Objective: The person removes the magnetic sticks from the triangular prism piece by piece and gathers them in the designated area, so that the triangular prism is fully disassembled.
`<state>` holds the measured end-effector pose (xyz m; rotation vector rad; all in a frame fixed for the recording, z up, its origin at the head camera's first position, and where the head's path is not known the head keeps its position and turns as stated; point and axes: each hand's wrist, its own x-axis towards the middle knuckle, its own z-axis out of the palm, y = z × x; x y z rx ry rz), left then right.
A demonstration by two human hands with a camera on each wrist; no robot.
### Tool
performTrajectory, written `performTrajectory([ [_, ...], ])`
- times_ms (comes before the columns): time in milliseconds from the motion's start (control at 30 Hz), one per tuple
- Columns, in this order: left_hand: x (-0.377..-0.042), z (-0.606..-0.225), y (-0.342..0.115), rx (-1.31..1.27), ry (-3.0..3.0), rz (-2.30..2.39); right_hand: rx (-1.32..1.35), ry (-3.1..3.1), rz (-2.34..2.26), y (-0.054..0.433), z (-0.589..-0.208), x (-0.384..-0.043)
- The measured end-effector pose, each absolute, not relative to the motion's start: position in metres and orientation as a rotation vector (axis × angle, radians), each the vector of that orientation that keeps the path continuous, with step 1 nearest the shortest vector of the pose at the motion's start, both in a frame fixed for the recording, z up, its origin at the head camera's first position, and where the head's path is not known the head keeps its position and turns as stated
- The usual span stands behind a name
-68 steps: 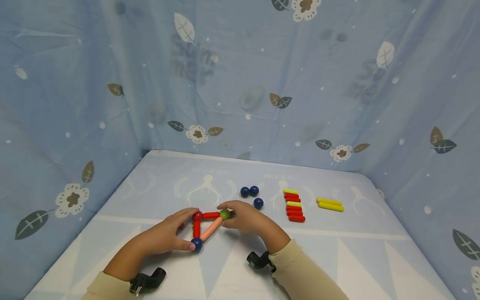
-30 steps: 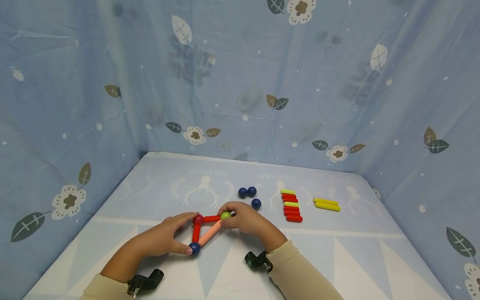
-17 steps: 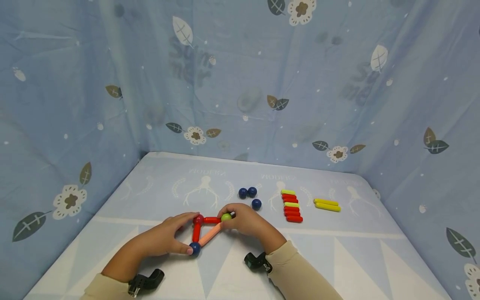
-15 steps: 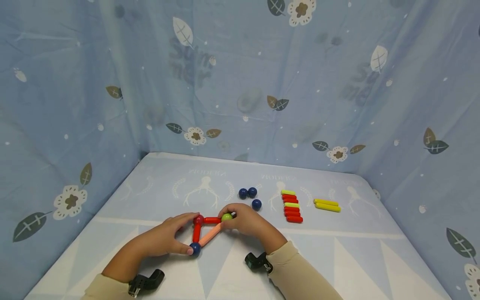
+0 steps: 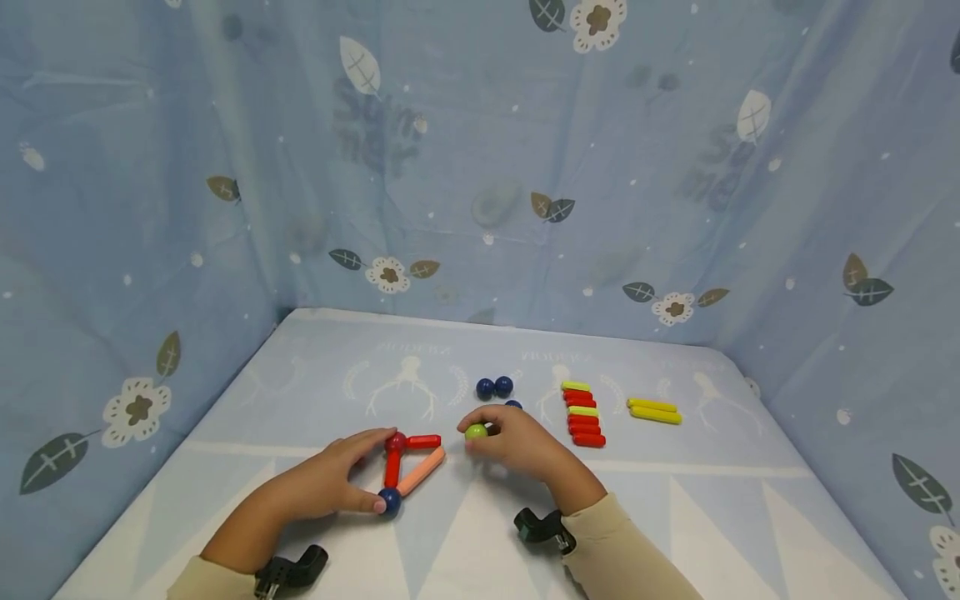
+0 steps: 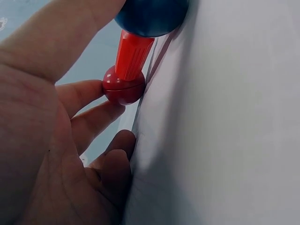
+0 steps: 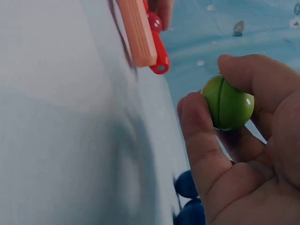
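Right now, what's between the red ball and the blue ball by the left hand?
A red stick linking them; head and left wrist views both show it.

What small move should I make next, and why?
Perhaps set the glossy green ball beside the nearby loose dark blue balls: the right hand pinches it clear of the far red rod and ridged salmon-pink rod it met moments ago; the left hand steadies the glossy red ball.
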<state>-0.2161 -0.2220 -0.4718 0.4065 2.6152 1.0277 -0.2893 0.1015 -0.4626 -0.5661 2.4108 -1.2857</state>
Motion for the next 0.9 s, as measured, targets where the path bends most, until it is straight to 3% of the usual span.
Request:
performTrajectory([
  [533,-0.218,-0.471,-0.22,0.415,2.595,1.044,-0.373,2.43,-1.523,0.168,-0.45,-0.299],
  [900,-0.217,-0.471,-0.221,0.423,2.624,1.02,-0.243,2.63,-1.5,0.173,-0.464,-0.308],
])
